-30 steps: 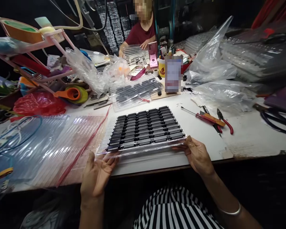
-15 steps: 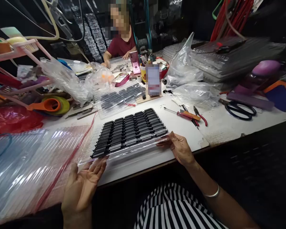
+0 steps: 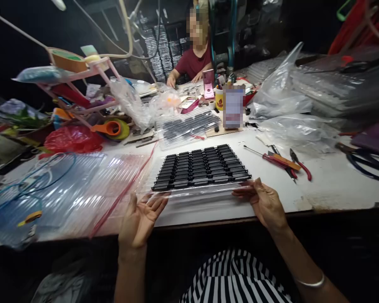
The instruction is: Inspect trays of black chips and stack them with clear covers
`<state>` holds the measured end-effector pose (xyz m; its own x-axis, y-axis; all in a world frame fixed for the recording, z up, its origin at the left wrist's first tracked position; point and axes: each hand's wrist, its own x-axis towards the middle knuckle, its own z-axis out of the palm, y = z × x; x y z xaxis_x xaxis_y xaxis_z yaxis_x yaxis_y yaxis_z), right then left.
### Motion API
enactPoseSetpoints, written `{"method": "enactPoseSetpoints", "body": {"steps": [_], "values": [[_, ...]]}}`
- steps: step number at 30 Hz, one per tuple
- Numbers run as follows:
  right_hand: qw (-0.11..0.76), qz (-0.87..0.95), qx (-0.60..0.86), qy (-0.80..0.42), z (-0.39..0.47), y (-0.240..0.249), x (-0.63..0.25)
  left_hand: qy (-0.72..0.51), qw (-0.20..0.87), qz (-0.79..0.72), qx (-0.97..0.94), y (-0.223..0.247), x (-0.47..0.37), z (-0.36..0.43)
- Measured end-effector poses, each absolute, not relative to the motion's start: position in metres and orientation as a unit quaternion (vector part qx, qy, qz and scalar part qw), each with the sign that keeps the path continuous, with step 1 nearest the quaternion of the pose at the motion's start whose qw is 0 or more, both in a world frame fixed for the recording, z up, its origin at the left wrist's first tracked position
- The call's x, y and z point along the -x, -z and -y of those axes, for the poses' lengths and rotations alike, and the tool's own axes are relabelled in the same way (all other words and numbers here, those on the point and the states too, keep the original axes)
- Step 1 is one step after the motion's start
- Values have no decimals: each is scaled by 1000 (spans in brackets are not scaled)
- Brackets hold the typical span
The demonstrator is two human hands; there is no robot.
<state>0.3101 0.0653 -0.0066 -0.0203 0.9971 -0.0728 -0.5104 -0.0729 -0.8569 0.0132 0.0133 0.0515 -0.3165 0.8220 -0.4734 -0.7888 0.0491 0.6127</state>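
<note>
A clear plastic tray [image 3: 148, 178] carries several rows of small black ribbed parts [image 3: 202, 166], and both my hands hold it by its near edge. My left hand [image 3: 139, 222] is palm up at the left front corner, its fingers under the tray and the thumb standing apart. At the right front corner, my right hand [image 3: 268, 204] pinches the rim, with the thumb above and fingers below. The tray's near side is slightly raised over the white tabletop [image 3: 205, 214]. Behind it lies another clear tray with dark strips [image 3: 189, 126].
Right of the tray lie a red screwdriver [image 3: 276, 164], red-handled pliers [image 3: 300, 164] and large scissors [image 3: 369, 164]. Ribbed clear sheets [image 3: 82, 176] cover the left side. A phone [image 3: 233, 107] stands behind. Across the table sits a person in a dark red shirt [image 3: 194, 63].
My view has turned left, so the whole scene sits farther right. The tray looks more level across the view; both hands keep their hold on it.
</note>
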Motion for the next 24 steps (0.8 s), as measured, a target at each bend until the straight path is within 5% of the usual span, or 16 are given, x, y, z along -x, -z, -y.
{"method": "enactPoseSetpoints", "body": {"steps": [24], "values": [[593, 333, 404, -612, -67, 8, -311, -675, 613, -409, -37, -63, -19, -11]]}}
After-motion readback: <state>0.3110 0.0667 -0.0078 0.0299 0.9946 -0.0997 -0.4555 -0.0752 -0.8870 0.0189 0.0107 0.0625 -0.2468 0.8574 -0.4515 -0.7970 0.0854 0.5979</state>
